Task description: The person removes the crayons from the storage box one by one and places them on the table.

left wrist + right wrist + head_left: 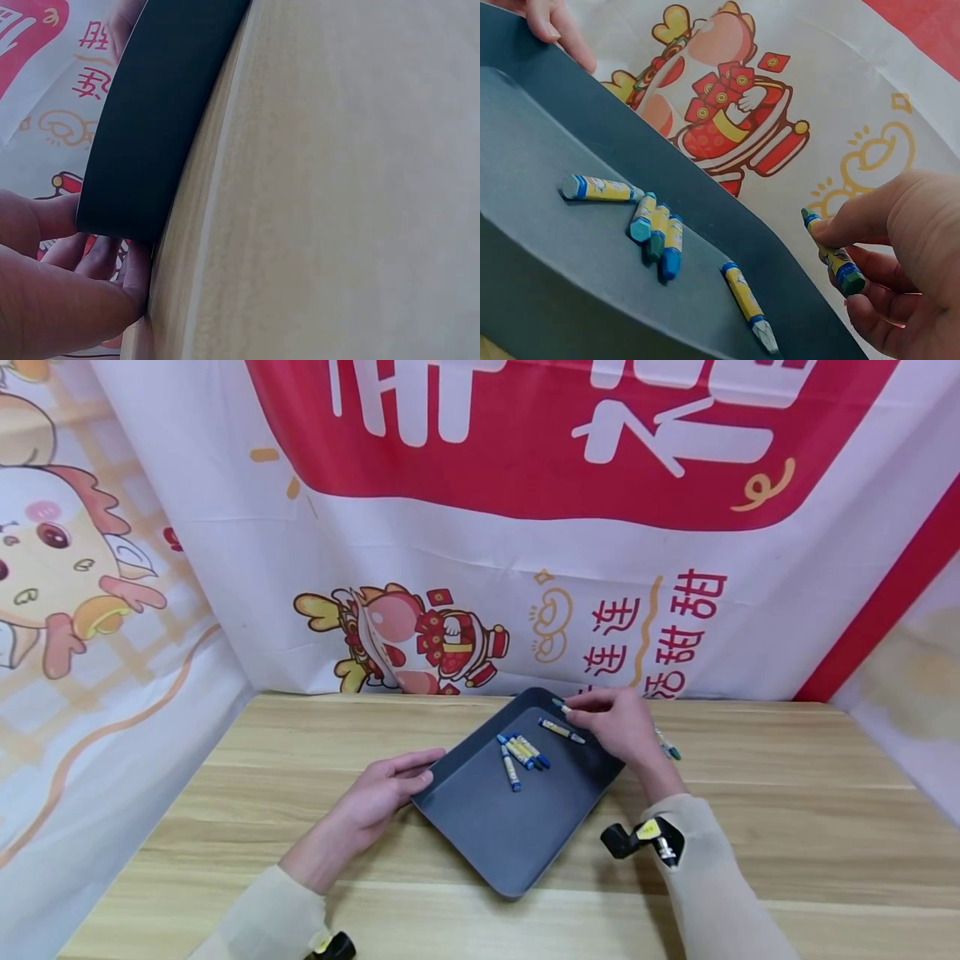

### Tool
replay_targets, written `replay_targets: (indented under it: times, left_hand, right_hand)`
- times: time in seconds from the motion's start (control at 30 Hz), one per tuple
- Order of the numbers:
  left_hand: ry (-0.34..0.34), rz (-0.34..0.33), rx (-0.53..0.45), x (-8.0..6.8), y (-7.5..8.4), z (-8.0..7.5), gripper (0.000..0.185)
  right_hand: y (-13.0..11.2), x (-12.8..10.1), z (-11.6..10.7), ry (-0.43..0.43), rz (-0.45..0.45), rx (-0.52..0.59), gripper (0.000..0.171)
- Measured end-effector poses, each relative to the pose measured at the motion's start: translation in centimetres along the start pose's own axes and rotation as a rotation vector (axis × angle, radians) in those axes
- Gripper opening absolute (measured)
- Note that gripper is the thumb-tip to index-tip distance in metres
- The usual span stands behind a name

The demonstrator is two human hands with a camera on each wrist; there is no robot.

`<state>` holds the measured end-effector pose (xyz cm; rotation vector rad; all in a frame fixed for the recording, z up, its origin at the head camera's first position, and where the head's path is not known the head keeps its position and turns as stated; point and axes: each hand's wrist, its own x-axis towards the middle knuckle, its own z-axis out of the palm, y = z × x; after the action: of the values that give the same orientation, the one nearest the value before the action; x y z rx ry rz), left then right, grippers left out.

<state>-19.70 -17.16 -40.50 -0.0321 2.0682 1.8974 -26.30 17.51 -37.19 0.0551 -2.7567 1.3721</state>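
A dark grey tray [480, 835] lies at an angle on the wooden table. Several blue and yellow crayons [521, 752] lie in it, a cluster [658, 234] and single ones [746, 304]. My left hand [416, 770] holds the tray's near-left rim [150, 120], thumb on one side and fingers [112, 259] on the other. Over the tray's far right rim, my right hand [577, 710] pinches a green crayon [834, 256] between thumb and fingers, its tip pointing up and left. That hand's grip [829, 244] is above the rim, not touching the tray.
More crayons [670, 747] lie on the table [787, 793] just right of my right hand. Printed banners [480, 568] hang close behind the table and along both sides. A wrist camera [645, 839] sits on my right sleeve.
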Motion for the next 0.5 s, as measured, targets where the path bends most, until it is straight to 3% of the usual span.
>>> replay_targets:
  times: [0.3, 0.5]
  left_hand:
    - [-0.005, -0.003, 0.002, -0.1, 0.0, 0.0, 0.043]
    - [-0.003, -0.002, 0.001, 0.0, 0.0, 0.0, 0.043]
  right_hand:
    - [1.2, 0.0, -1.6, 0.055, -0.044, 0.025, 0.023]
    - [2.2, -0.2, -3.4, 0.063, -0.013, 0.0, 0.026]
